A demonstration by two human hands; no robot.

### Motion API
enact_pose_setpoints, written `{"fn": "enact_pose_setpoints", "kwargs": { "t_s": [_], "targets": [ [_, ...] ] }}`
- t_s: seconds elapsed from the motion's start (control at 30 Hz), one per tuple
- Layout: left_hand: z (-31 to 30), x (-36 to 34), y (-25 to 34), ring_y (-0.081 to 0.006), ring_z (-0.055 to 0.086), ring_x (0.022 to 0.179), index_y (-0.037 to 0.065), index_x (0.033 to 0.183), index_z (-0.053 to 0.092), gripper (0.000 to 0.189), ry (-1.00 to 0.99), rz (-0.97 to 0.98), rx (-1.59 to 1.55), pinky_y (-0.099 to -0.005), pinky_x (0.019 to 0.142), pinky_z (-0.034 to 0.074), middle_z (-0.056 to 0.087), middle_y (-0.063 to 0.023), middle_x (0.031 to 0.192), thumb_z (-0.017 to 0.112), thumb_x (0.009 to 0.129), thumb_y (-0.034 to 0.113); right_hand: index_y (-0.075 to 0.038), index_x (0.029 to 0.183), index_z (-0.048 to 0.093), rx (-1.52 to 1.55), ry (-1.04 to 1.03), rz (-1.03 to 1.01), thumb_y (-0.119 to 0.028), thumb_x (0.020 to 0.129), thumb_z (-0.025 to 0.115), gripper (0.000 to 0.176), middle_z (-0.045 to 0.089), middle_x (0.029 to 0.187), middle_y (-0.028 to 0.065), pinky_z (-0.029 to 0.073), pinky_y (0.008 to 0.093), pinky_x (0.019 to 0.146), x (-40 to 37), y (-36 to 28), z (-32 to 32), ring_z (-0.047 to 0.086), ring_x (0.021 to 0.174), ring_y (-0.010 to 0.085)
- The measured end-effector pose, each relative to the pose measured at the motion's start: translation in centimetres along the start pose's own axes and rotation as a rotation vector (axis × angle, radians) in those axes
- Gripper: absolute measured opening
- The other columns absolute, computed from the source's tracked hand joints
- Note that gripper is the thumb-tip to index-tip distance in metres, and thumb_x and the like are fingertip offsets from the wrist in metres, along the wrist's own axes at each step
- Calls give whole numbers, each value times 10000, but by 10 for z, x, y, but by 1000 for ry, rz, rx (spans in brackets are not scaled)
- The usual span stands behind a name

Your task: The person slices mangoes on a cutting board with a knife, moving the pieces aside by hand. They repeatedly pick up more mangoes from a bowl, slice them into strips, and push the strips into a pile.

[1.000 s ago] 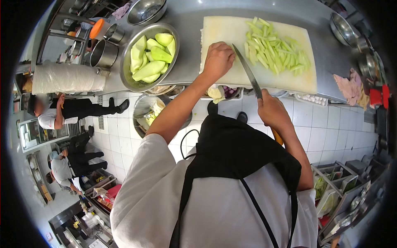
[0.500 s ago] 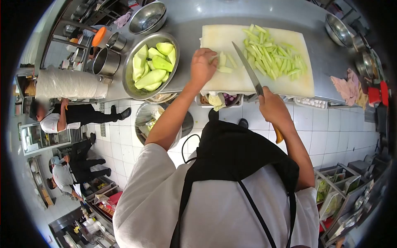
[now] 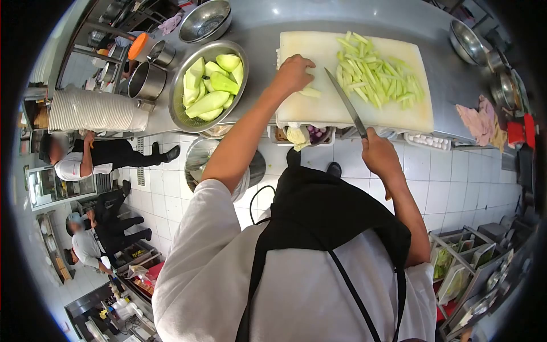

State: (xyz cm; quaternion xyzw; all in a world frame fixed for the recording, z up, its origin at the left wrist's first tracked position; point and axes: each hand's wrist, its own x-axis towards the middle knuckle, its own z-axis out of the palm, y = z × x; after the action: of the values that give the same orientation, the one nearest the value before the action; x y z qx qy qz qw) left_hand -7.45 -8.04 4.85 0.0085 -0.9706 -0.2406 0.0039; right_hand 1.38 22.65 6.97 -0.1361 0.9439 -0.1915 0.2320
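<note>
My right hand (image 3: pixel 379 153) grips a long kitchen knife (image 3: pixel 346 101) by its handle. The blade points up and left over the white cutting board (image 3: pixel 399 117), just left of a heap of pale green vegetable sticks (image 3: pixel 376 74). At the board's left side my left hand (image 3: pixel 294 74) has its fingers curled down, and whatever lies under or inside them is hidden. Just below its fingertips a pale green piece (image 3: pixel 310 92) rests on the board. Left of the board, a perforated metal colander (image 3: pixel 176 108) holds several peeled light green vegetable chunks (image 3: pixel 208 105).
Steel bowls stand on the counter, one behind the colander (image 3: pixel 205 23) and one at right (image 3: pixel 467 43). A pink cloth (image 3: pixel 477 118) lies near the right edge. Pots (image 3: pixel 147 81) sit at left. Below are a bin (image 3: pixel 199 162) and a tray with purple onions (image 3: pixel 316 134). People stand at far left.
My left hand has moved up and right, over where several loose pieces lay; fewer of them show now. The knife has shifted slightly right and down with my right hand.
</note>
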Motion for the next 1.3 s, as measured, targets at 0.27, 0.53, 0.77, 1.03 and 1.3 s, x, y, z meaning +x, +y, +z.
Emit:
{"fn": "enact_pose_setpoints", "kwargs": {
  "t_s": [0.27, 0.53, 0.77, 1.03, 1.3],
  "targets": [
    [36, 18, 21, -339, 736, 948, 4, 1049, 778, 308, 175, -207, -179, -398, 905, 574, 766, -192, 995, 800, 791, 169, 13, 1251, 556, 131, -30, 36, -204, 1001, 501, 335, 689, 1029, 329, 474, 582, 954, 3, -6, -2, 639, 1034, 513],
    [32, -4, 27, -277, 739, 969, 32, 1048, 787, 268, 218, -123, -232, -359, 896, 576, 762, -177, 1057, 796, 798, 127, 17, 1256, 536, 76, -2, -28, -200, 1002, 504, 336, 690, 990, 334, 480, 588, 937, -10, -5, -6, 643, 1001, 522],
    [32, -8, 24, -272, 728, 889, 20, 943, 784, 177, 198, -85, -249, -381, 844, 572, 749, -140, 981, 789, 806, 132, 22, 1275, 514, 95, -5, -40, -184, 1002, 508, 342, 691, 951, 331, 490, 599, 902, -16, -9, 1, 652, 973, 521],
    [43, -2, 23, -298, 727, 866, 14, 902, 785, 151, 212, 9, -209, -381, 824, 571, 745, -145, 963, 791, 793, 119, 38, 1252, 516, 59, -69, 58, -124, 941, 514, 351, 696, 970, 331, 490, 591, 930, -19, -27, -1, 654, 1011, 525],
    [28, 0, 22, -295, 719, 892, 48, 983, 788, 217, 231, 29, -186, -384, 838, 568, 744, -148, 1033, 801, 788, 143, 33, 1161, 532, 79, -33, -25, -91, 925, 517, 268, 685, 986, 353, 482, 593, 939, 31, -37, -15, 647, 1024, 537]
  ]
}}
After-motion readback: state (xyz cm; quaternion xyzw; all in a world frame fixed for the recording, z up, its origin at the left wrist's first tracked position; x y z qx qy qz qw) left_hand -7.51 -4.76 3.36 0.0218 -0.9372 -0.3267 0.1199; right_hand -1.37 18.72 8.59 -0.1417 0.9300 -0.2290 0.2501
